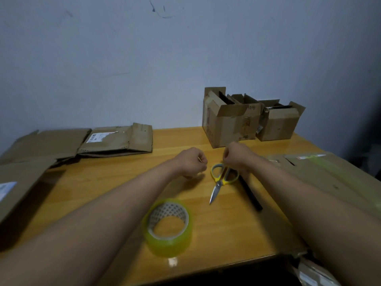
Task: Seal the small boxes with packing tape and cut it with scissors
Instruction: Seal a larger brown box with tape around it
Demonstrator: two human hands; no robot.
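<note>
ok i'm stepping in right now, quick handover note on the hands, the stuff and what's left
Left hand: curled over the wooden table, something thin seems pinched; unclear.
Right hand: curled above the yellow-handled scissors, not gripping them.
Yellowish roll of packing tape lies near the front edge, untouched.
Three small open cardboard boxes stand at the back by the wall.
Done: no box sealed that I can see.
Left: close flaps, tape, cut for each.
</note>
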